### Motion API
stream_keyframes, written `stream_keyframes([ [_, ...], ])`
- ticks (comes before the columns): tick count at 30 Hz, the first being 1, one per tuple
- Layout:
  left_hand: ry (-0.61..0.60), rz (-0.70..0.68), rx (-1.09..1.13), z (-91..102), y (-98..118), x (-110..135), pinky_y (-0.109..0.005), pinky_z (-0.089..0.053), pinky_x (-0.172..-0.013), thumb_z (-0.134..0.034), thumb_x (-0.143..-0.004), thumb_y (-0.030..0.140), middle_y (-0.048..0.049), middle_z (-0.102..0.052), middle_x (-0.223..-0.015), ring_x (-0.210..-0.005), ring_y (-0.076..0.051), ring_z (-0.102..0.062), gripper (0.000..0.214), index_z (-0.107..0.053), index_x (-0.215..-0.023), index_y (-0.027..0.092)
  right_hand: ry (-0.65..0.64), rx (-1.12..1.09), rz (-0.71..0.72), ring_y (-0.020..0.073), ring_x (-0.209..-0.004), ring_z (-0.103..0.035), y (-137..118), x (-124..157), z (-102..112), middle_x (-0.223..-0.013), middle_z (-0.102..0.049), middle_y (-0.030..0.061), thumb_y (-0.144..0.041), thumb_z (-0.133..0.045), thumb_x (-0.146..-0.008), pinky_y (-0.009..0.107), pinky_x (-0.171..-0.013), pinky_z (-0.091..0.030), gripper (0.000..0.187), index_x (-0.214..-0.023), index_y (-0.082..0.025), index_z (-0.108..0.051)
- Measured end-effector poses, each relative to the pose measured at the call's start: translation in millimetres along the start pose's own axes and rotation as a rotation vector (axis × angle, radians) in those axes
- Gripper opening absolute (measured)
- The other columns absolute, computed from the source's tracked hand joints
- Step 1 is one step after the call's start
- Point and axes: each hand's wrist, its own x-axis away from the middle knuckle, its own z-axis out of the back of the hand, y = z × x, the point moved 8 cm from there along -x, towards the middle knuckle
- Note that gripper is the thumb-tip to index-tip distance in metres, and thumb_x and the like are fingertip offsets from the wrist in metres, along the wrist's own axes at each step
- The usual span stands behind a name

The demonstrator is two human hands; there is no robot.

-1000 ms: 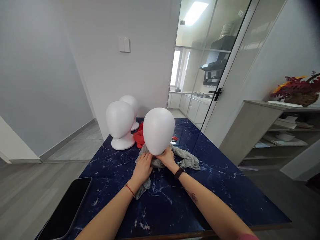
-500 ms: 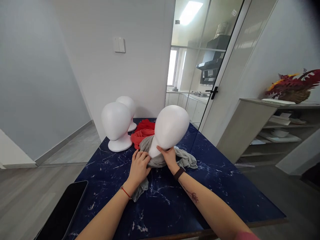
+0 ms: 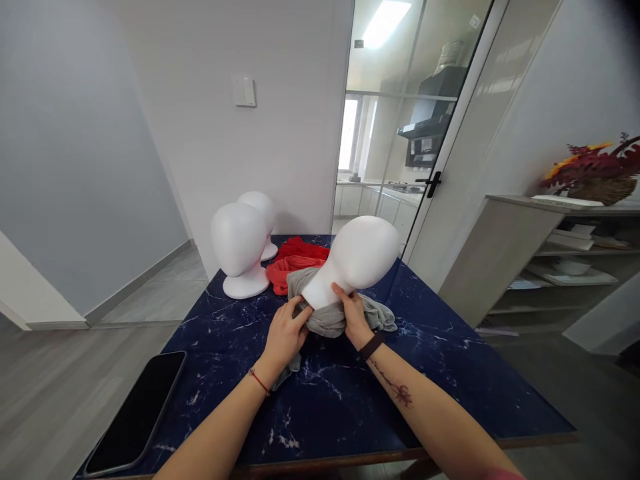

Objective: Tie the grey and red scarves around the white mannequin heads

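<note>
A white foam mannequin head (image 3: 367, 253) leans to the right over the table, its neck ringed by a grey scarf (image 3: 327, 321). My right hand (image 3: 354, 313) is closed around the neck from the right, thumb on the white surface. At the lower left of the neck, my left hand (image 3: 287, 333) has its fingers bent onto the grey cloth near the base. One end of the scarf trails under my left wrist; another bunches to the right of the head. Behind the neck lies a red cloth (image 3: 287, 272).
Two more white mannequin heads stand upright at the back left, the nearer one (image 3: 240, 240) partly covering the farther one (image 3: 260, 203). A black phone (image 3: 137, 413) lies at the left edge of the dark blue marbled table (image 3: 350, 413). Beyond is a glass door (image 3: 385, 133); shelves (image 3: 525, 267) stand right.
The mannequin head has tipped further right, lifting its base edge at the left. My right hand moved with it, and my left fingers shifted to the scarf at the base.
</note>
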Motion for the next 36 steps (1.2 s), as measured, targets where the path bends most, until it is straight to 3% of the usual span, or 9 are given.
stream_keyframes([
  [4,0.011,0.024,0.015,0.9,-1.0,0.2,-0.039,-0.041,-0.097,-0.056,-0.07,0.01,-0.0104,-0.044,-0.131,-0.119,-0.026,-0.045,0.041,-0.059,-0.109,0.023,-0.001,0.028,0.031,0.0245,-0.1,-0.061,-4.5,3.1,-2.1,-0.116,-0.063,0.009,-0.041,-0.071,-0.063,0.036,-0.084,-0.052,0.053,-0.108,-0.017,-0.056],
  [6,0.015,0.046,0.002,3.4,-1.7,-0.8,-0.039,-0.04,-0.099,-0.057,-0.069,0.012,-0.0101,-0.042,-0.135,-0.121,-0.027,-0.043,0.048,-0.054,-0.116,0.022,0.0,0.023,0.074,0.0239,-0.104,-0.06,-10.1,5.1,-3.0,-0.117,-0.063,0.0085,-0.04,-0.07,-0.065,0.036,-0.087,-0.05,0.053,-0.11,-0.017,-0.056],
  [9,-0.015,0.112,-0.045,4.7,-6.5,-1.7,-0.036,-0.043,-0.092,-0.056,-0.069,0.014,-0.011,-0.046,-0.132,-0.111,-0.026,-0.051,0.058,-0.044,-0.125,0.02,-0.043,0.021,0.096,0.0245,-0.106,-0.058,-15.4,10.4,-8.1,-0.116,-0.063,0.0087,-0.04,-0.069,-0.066,0.037,-0.088,-0.049,0.052,-0.111,-0.016,-0.057],
  [16,-0.017,0.167,-0.104,5.3,-13.4,-0.2,-0.033,-0.046,-0.08,-0.053,-0.073,0.015,-0.0116,-0.051,-0.121,-0.095,-0.023,-0.058,0.047,-0.046,-0.119,0.018,-0.105,-0.022,0.067,0.0254,-0.107,-0.058,-18.4,20.7,-15.7,-0.116,-0.064,0.0077,-0.039,-0.069,-0.067,0.037,-0.09,-0.049,0.051,-0.112,-0.017,-0.059],
  [24,0.19,0.174,-0.036,21.5,-18.5,2.5,-0.042,-0.036,-0.101,-0.045,-0.08,0.014,-0.012,-0.042,-0.135,-0.127,-0.028,-0.036,0.042,-0.046,-0.122,0.02,-0.101,-0.041,0.142,0.0217,-0.111,-0.054,-23.7,28.3,-18.8,-0.114,-0.064,0.004,-0.035,-0.069,-0.066,0.039,-0.102,-0.04,0.06,-0.121,-0.02,-0.052],
  [29,0.07,0.235,0.098,14.1,-22.0,-0.6,-0.036,-0.044,-0.089,-0.045,-0.076,0.011,-0.0123,-0.05,-0.129,-0.113,-0.025,-0.052,0.051,-0.041,-0.127,0.018,-0.143,-0.043,0.128,0.0215,-0.111,-0.054,-22.5,28.1,-19.6,-0.114,-0.064,0.0039,-0.037,-0.065,-0.071,0.039,-0.101,-0.04,0.054,-0.12,-0.02,-0.052],
  [36,-0.102,0.302,0.204,-9.1,-33.1,1.3,-0.031,-0.045,-0.081,-0.047,-0.074,0.011,-0.0067,-0.056,-0.126,-0.104,-0.023,-0.058,0.047,-0.05,-0.12,0.023,-0.119,-0.106,0.088,0.022,-0.111,-0.054,-18.8,29.6,-18.4,-0.111,-0.065,0.0033,-0.037,-0.069,-0.066,0.038,-0.101,-0.04,0.052,-0.113,-0.02,-0.056],
])
